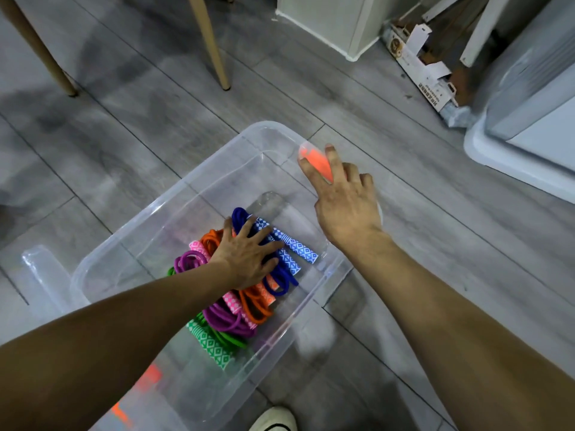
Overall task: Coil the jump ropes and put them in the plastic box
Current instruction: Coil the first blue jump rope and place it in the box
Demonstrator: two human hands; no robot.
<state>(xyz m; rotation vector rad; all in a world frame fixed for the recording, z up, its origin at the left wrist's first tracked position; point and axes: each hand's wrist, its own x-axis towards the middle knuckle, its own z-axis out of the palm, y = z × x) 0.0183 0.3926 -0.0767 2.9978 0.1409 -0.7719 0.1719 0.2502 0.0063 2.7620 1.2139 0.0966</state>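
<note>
Grey plank floor, plastic box [102, 269] parked on it, coiled jump ropes [245, 301] piled inside.
Ropes were pressed flat under the spread left hand [249, 259]; right hand [343, 199] rested on the orange latch [315, 160], fingers straight. Light, floppy, springy stuff, probably best grabbed mid-coil.

Four coiled jump ropes [236, 309]; one plastic box [217, 169]; two hands [249, 259].

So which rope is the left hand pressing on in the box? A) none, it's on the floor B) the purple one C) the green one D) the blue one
D: the left hand lies with spread fingers on the blue rope in the box; the green rope and purple rope lie nearer the person, untouched.
</note>
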